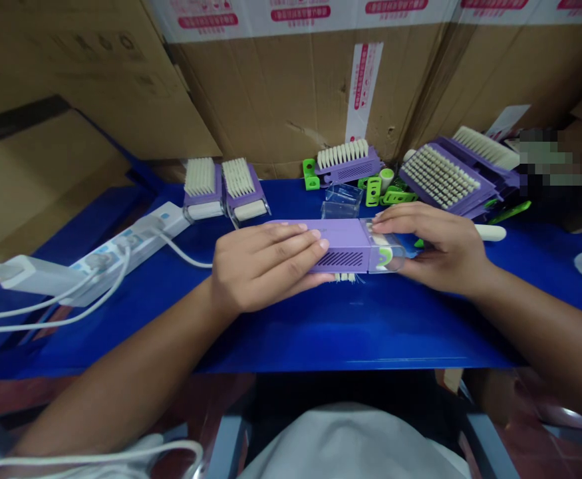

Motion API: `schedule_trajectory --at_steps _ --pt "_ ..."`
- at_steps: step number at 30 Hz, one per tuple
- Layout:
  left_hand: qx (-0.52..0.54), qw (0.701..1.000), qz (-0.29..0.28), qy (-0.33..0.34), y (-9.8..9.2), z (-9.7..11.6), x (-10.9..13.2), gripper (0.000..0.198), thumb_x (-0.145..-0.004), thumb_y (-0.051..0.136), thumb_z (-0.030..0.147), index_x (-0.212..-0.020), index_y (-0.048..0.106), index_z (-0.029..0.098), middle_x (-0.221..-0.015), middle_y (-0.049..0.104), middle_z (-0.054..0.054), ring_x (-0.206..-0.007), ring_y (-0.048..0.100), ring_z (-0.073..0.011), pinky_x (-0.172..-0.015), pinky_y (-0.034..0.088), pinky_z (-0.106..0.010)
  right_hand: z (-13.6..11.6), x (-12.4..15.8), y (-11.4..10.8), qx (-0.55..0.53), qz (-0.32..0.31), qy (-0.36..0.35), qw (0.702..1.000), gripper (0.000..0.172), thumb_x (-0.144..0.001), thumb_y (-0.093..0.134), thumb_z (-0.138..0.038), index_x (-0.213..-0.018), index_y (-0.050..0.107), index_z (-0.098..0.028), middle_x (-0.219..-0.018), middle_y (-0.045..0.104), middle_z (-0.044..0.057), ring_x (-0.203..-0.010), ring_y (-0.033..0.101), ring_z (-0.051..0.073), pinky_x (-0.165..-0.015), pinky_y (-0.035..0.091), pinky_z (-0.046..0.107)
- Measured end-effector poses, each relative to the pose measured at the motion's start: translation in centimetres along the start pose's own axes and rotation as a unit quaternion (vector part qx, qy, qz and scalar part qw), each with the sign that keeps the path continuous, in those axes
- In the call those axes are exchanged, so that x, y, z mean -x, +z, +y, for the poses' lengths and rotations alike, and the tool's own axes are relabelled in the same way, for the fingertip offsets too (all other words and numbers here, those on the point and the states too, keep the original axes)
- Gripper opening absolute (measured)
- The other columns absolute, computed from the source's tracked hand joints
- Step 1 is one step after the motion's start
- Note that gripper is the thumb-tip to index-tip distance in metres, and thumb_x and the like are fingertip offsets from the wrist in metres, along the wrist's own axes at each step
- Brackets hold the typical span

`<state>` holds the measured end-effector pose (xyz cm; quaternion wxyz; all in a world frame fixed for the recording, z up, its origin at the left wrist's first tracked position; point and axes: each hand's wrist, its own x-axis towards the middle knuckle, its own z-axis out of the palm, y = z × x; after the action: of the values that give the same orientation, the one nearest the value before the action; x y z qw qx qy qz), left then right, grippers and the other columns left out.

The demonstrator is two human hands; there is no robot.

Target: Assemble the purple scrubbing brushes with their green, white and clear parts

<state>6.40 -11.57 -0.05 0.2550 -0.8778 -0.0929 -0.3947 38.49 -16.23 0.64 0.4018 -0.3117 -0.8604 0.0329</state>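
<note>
Near the middle of the blue table lies a purple brush head, its pale bristles pointing down. My left hand is wrapped over its left part, fingers together on the top and thumb beneath. My right hand pinches the clear plastic cover at the right end, fingertips above and thumb below. A green part shows through this cover. A white handle sticks out to the right behind my right hand. Just behind the brush head, clear plastic pieces rest on the table.
Two purple brush heads stand at the back left, beside a white power strip with cables. Several more brush heads and green parts lie at the back. Cardboard boxes rise behind the blue table.
</note>
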Motion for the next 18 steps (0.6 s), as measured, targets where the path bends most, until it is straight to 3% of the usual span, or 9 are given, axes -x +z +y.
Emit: schedule_trajectory --at_steps 6,10,15,18 --pt "0.021 1.000 0.016 0.003 -0.3 0.0 -0.3 0.038 -0.093 0.091 0.044 -0.122 0.079 0.022 -0.105 0.089 -0.005 -0.089 0.088 -0.0223 -0.084 0.076 -0.034 -0.1 0.1 0.0 0.006 0.000 -0.012 1.000 0.030 -0.096 0.085 -0.028 -0.127 0.081 -0.031 -0.120 0.086 0.007 -0.114 0.084 0.028 -0.102 0.071 0.045" --pt "0.006 1.000 0.006 -0.005 -0.2 0.1 -0.7 0.034 -0.096 0.087 0.049 -0.117 0.080 0.023 -0.098 0.089 -0.002 -0.085 0.087 -0.0200 -0.081 0.075 -0.031 0.0 0.1 0.0 0.001 -0.001 -0.005 1.000 0.032 -0.095 0.086 -0.029 -0.127 0.081 -0.032 -0.121 0.087 0.007 -0.114 0.084 0.028 -0.103 0.071 0.045" --pt "0.024 0.999 0.044 -0.006 0.2 0.2 -1.1 0.035 -0.096 0.088 0.047 -0.113 0.077 0.019 -0.099 0.089 -0.003 -0.083 0.087 -0.0183 -0.082 0.074 -0.027 0.2 0.0 0.1 -0.003 0.000 -0.010 1.000 0.035 -0.094 0.087 -0.024 -0.128 0.081 -0.028 -0.120 0.087 0.007 -0.113 0.085 0.027 -0.103 0.070 0.042" --pt "0.023 0.999 0.038 -0.017 0.3 0.2 -1.2 0.036 -0.097 0.087 0.050 -0.114 0.077 0.020 -0.100 0.089 -0.002 -0.084 0.087 -0.0177 -0.081 0.074 -0.027 0.4 0.0 0.1 -0.002 0.000 -0.015 1.000 0.034 -0.095 0.087 -0.026 -0.128 0.081 -0.028 -0.119 0.088 0.007 -0.113 0.085 0.026 -0.103 0.070 0.040"
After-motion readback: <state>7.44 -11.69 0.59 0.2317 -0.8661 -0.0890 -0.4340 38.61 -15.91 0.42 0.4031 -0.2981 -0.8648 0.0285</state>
